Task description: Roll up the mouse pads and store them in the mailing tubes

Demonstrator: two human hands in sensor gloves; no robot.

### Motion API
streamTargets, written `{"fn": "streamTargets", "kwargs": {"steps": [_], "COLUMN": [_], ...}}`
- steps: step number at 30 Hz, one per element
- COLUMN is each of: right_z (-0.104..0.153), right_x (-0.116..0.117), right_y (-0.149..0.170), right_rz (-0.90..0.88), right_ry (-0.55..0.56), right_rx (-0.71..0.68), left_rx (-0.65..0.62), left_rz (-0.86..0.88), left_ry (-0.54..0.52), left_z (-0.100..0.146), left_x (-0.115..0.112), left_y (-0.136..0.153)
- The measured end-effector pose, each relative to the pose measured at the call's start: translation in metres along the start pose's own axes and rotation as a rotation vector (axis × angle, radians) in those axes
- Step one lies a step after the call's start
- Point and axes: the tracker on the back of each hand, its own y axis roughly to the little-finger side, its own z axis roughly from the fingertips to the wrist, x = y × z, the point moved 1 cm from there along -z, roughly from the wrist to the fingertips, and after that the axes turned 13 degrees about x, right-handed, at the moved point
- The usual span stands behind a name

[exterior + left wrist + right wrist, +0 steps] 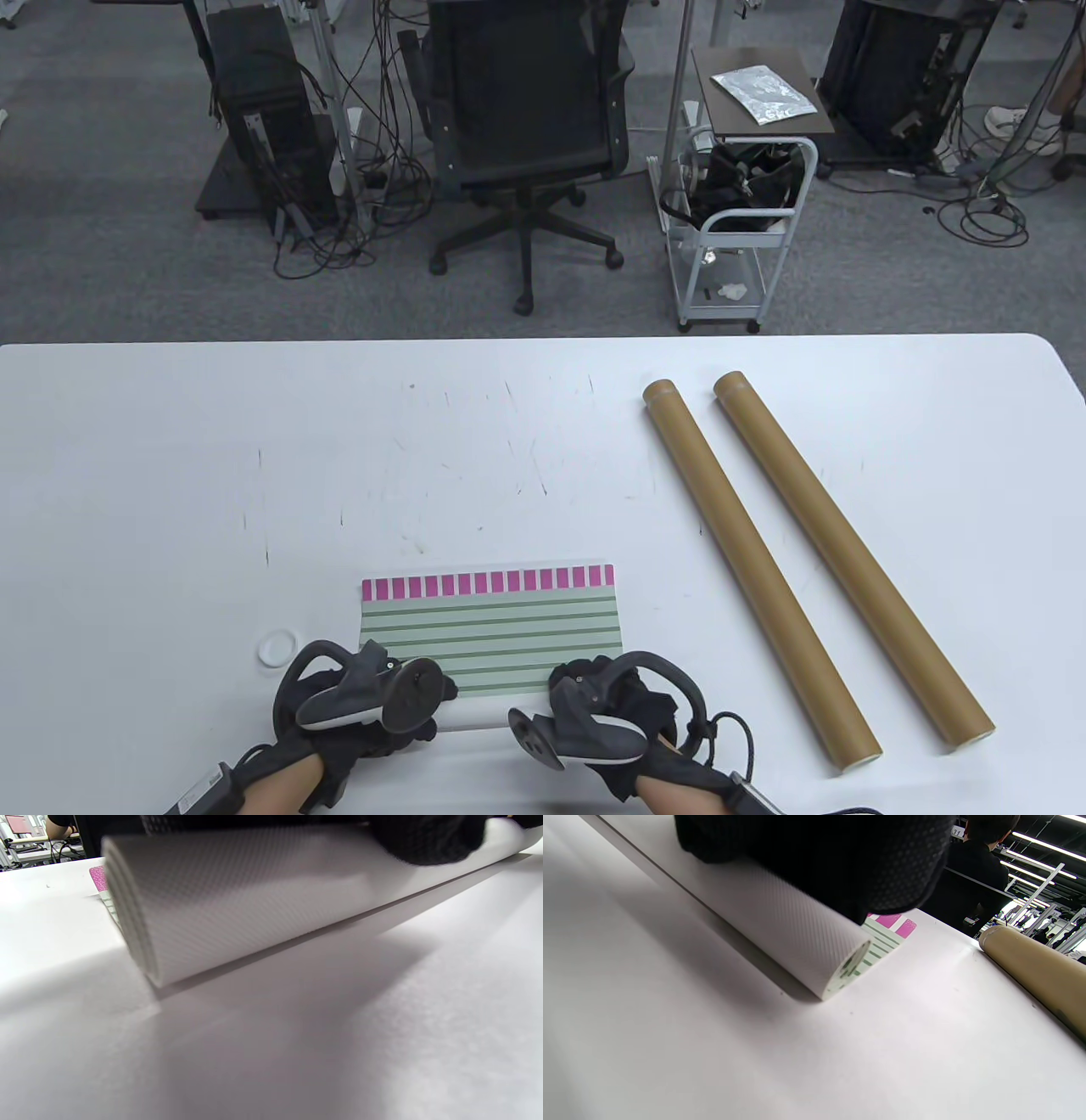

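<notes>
Lying near the front edge of the white tabletop, the mouse pad was partly rolled: its near end formed a tight white roll with a textured underside, while the far part lay flat, showing green stripes and a band of pink blocks along the far edge. Both gloved hands sat on top of the roll, the left hand at its left end and the right hand at its right end, each with a tracker on its back. In the wrist views the dark gloved fingers lay over the top of the roll and touched it, but how far they curled round it I could not tell. Two brown mailing tubes lay side by side on the right part of the tabletop, slanting from the far middle toward the near right, well apart from the pad. A small white round cap lay just left of the pad, near the left hand.
</notes>
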Motion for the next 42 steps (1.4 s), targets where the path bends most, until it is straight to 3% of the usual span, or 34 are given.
{"fn": "streamTargets", "kwargs": {"steps": [6,13,23,26,28,33,35,36,39,42], "right_z": [-0.005,-0.001,-0.006,-0.007,-0.008,-0.001,0.005,0.004,-0.002,-0.005], "right_x": [0.004,0.003,0.01,0.009,0.01,0.012,0.003,0.002,0.008,0.011], "right_y": [0.006,0.023,0.024,0.023,0.022,0.019,0.016,0.015,0.019,0.022], "right_rz": [-0.075,-0.158,-0.22,-0.197,-0.212,-0.173,-0.057,-0.042,-0.071,-0.112], "right_ry": [-0.035,0.003,-0.11,-0.091,-0.096,-0.078,0.057,0.055,-0.092,-0.101], "right_rx": [0.014,0.068,0.03,0.026,0.036,0.036,0.035,0.032,0.052,0.06], "left_rx": [0.004,0.045,0.037,0.016,0.008,0.044,0.051,0.056,0.062,0.061], "left_rz": [-0.062,-0.074,-0.059,-0.124,-0.229,-0.174,-0.138,-0.139,-0.12,-0.147], "left_ry": [-0.163,-0.096,0.001,-0.068,-0.213,-0.162,-0.147,-0.143,-0.125,-0.129], "left_z": [0.01,0.005,0.003,0.012,0.019,0.013,0.011,0.01,0.007,0.007], "left_x": [0.002,0.002,0.002,-0.001,0.001,0.001,0.0,0.0,0.0,-0.002], "left_y": [-0.005,-0.012,-0.008,-0.015,-0.025,-0.025,-0.022,-0.021,-0.018,-0.017]}}
